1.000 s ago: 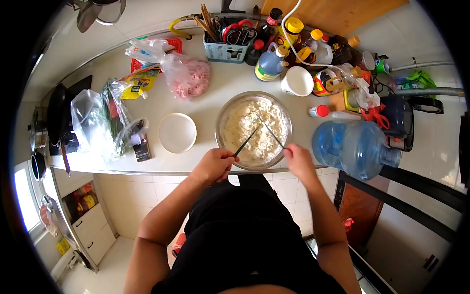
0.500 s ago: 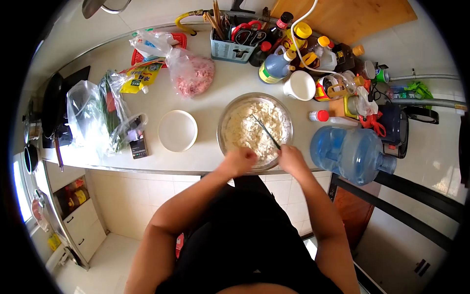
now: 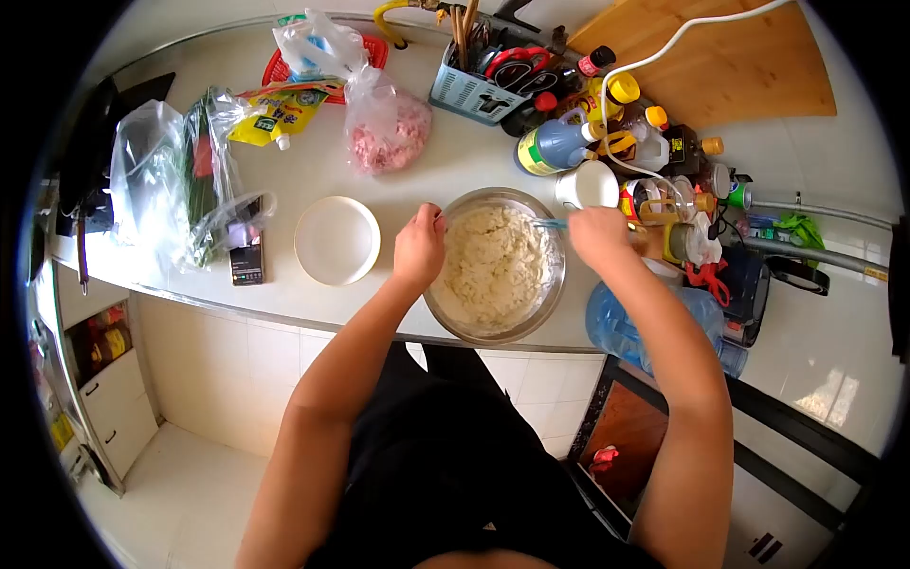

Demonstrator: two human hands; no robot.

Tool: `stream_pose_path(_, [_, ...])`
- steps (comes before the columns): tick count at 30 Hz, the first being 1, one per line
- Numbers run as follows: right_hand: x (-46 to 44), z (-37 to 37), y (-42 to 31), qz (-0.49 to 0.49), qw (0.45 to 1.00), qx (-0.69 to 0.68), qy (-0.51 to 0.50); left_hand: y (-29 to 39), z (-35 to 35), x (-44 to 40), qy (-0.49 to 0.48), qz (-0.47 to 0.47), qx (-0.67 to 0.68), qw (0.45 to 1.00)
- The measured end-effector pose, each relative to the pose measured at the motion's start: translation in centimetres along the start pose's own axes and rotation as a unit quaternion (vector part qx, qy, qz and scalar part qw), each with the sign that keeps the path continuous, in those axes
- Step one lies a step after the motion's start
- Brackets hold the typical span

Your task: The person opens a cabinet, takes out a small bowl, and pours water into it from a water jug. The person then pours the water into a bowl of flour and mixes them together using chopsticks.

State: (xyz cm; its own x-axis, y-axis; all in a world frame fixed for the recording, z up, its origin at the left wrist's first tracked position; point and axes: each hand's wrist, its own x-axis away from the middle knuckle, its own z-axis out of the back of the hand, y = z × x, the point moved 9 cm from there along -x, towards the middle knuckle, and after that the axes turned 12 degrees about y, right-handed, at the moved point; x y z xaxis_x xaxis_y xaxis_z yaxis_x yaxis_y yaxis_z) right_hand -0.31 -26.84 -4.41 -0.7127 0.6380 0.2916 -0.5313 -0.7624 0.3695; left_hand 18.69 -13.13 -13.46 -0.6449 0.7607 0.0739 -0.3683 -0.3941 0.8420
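A metal mixing bowl [image 3: 445,318] stands near the counter's front edge, with a pale, lumpy flour mixture [image 3: 495,270] in it. At the bowl's left rim, my left hand [image 3: 420,247] is closed, gripping the edge. My right hand [image 3: 597,234] is closed at the right side, wrapped round thin bluish-green chopsticks [image 3: 550,224]. Their tips reach over the rim into the mixture; whether it is one stick or two I cannot make out. To the left of my left hand sits a white bowl [image 3: 337,241].
A bag of minced meat [image 3: 389,133] lies at the back. Several bottles [image 3: 559,142] and a white cup [image 3: 586,184] crowd the right, above a big blue water jug [image 3: 616,327]. A phone [image 3: 247,261] and plastic bags [image 3: 152,190] lie left.
My left hand has moved from the bowl's front to its left rim. My right hand has swung to the right side with the chopsticks. The view has shifted and turned slightly.
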Motion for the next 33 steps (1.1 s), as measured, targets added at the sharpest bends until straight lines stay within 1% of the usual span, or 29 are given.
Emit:
stream_pose_path(2, [-2.1,0.5,-3.2,0.049,0.998,-0.007,0.038,0.6,-0.1,0.0,0.017,-0.054,0.010,0.998])
stream_pose_path(4, [-2.8,3.5,-6.8,0.089,0.996,-0.008,0.027,0.3,-0.1,-0.1,0.013,-0.040,0.027,0.999])
stream_pose_path(5, [-2.5,3.5,-8.1,0.092,0.995,-0.008,0.027,0.3,0.0,0.0,0.006,-0.032,0.046,0.998])
stream_pose_path(7, [-1.3,3.3,-10.7,0.165,0.985,-0.024,0.046,0.3,0.1,0.2,0.013,-0.031,0.045,0.998])
stream_pose_path(9, [-2.0,2.4,-10.3,0.157,0.986,-0.021,0.054,0.4,0.1,-0.3,0.026,-0.032,0.044,0.998])
stream_pose_path(11, [-2.6,1.5,-10.1,0.152,0.986,-0.030,0.057,-0.1,-0.1,0.0,0.016,-0.034,0.064,0.997])
stream_pose_path(13, [-4.2,3.0,-9.3,0.180,0.978,-0.034,0.100,-0.1,0.1,-0.3,0.005,-0.035,0.046,0.998])
stream_pose_path(15, [-4.9,2.1,-6.1,0.133,0.989,-0.051,0.037,0.1,-0.1,-0.1,-0.012,-0.040,0.037,0.998])
stream_pose_path(17, [-3.0,0.4,-1.1,0.053,0.997,-0.053,0.005,0.0,-0.3,-0.3,-0.008,-0.052,0.038,0.998])
stream_pose_path(19, [1.1,-1.8,1.5,-0.061,0.992,-0.029,-0.102,0.0,-0.1,-0.2,-0.010,-0.041,0.040,0.998])
stream_pose_path(20, [2.6,-2.0,1.4,-0.064,0.992,-0.028,-0.105,0.0,0.0,-0.1,-0.011,-0.034,0.037,0.999])
stream_pose_path(22, [4.6,-2.4,1.5,-0.091,0.982,-0.014,-0.163,-0.2,-0.2,-0.1,-0.009,-0.041,0.035,0.999])
stream_pose_path(23, [4.3,-2.2,1.5,-0.094,0.982,-0.016,-0.163,-0.3,-0.3,-0.1,-0.007,-0.048,0.031,0.998])
stream_pose_path(24, [2.8,-0.3,1.1,-0.081,0.989,-0.003,-0.127,-0.4,-0.5,0.0,-0.009,-0.050,0.031,0.998])
stream_pose_path(25, [1.1,1.4,0.5,-0.066,0.994,0.010,-0.090,-0.2,-0.4,0.1,0.005,-0.069,0.059,0.996])
stream_pose_path(26, [-1.0,2.5,-0.4,-0.040,0.998,0.015,-0.053,-0.1,-0.1,0.0,0.022,-0.086,0.085,0.992])
stream_pose_path(27, [-3.2,3.6,-1.7,-0.013,1.000,0.018,-0.017,-0.2,0.0,-0.1,0.024,-0.083,0.082,0.993])
stream_pose_path(29, [-6.3,5.1,-6.1,0.073,0.997,0.022,0.002,0.1,0.1,0.0,0.018,-0.095,0.071,0.993])
stream_pose_path(30, [-6.8,5.4,-6.8,0.073,0.997,0.020,-0.001,0.0,0.1,0.0,0.015,-0.093,0.071,0.993])
stream_pose_path(32, [-7.0,5.8,-8.4,0.127,0.991,0.034,-0.012,0.1,0.0,-0.1,0.004,-0.088,0.079,0.993])
stream_pose_path(33, [-6.3,5.0,-7.1,0.126,0.991,0.037,-0.014,0.0,-0.2,0.0,0.003,-0.087,0.083,0.993])
